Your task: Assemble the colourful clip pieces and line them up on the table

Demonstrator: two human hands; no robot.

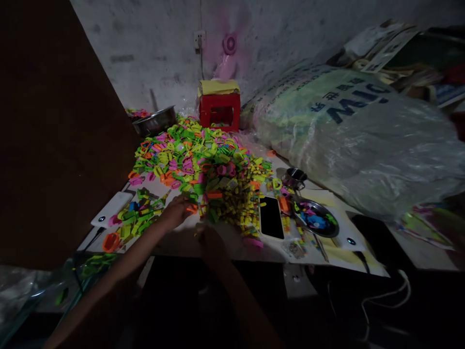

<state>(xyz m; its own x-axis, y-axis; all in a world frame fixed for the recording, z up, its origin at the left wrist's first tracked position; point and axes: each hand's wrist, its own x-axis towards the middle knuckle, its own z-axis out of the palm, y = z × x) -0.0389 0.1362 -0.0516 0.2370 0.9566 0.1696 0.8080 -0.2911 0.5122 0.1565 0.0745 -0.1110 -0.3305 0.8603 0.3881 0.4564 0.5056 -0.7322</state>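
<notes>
A rough grey plastered wall (283, 29) closes the far side of the room, with a dark brown panel (47, 135) standing along the left. On the right, a huge clear plastic sack with blue printed lettering (356, 131) lies bulging over the right part of the pale flat surface (174, 245). The middle of the surface carries a broad heap of small neon plastic pieces in green, yellow, pink and orange (196, 157), which spreads from the far edge almost to the near one. Behind the heap, against the wall, stands a red plastic stool with a yellow pad on top (219, 107), and a pink fan (228, 48) hangs above it. At the far left of the heap sits a steel bowl (154, 121). To the right of the heap, a small steel cup (294, 178) stands far of a shallow dark dish holding coloured pieces (317, 219). A black-screened phone (271, 217) lies flat between the heap and that dish. A white power bank (112, 209) rests at the near left, beside a smaller scatter of green pieces (140, 215).

The left hand (177, 212) reaches to the near edge of the heap, fingers curled on a small orange plastic piece (192, 209). The right hand (210, 242) lies in shadow at the near edge of the surface; whether it is open or closed cannot be told.
</notes>
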